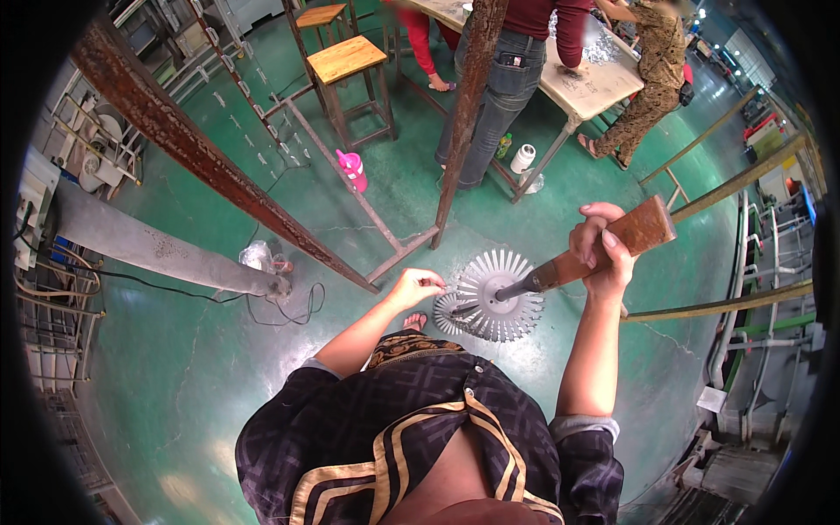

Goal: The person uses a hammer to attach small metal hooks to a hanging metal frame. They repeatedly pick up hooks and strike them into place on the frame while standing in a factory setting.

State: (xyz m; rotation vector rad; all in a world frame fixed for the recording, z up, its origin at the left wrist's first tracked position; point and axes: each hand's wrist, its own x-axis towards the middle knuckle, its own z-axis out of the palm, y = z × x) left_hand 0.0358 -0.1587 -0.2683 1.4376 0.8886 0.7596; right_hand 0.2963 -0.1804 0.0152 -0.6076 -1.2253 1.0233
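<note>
Closest in, both forearms rise from the dark patterned shirt (420,420) toward a shiny metal disc with radiating spokes (500,296), which is held above the green floor (192,385). The right hand (602,248) is raised at the right, its fingers (581,247) clenched around a wooden handle (643,227) that slopes up to the right. From the handle a dark metal shaft (534,282) runs down and left into the middle of the disc, so the disc sits on the end of the tool, between the two hands. The left hand (415,285) reaches in from the left with the wrist bent, its fingers (432,282) pinched on a small metal piece (449,288) just beside the disc's left rim. A second, smaller spoked piece (448,312) shows under the disc at its lower left.

On the floor to the left lies a black cable (280,311) near a crumpled clear bag (257,255). Rusty steel bars (201,149) slant across the view. Farther off, a pink bottle (353,170) stands on the floor beside a wooden stool (348,59). Beyond that, a white cup (522,158) and a small green bottle (503,144) stand under a table (595,83), what they hold cannot be made out. Shiny metal pieces (602,48) lie on the table, and other people stand at it.
</note>
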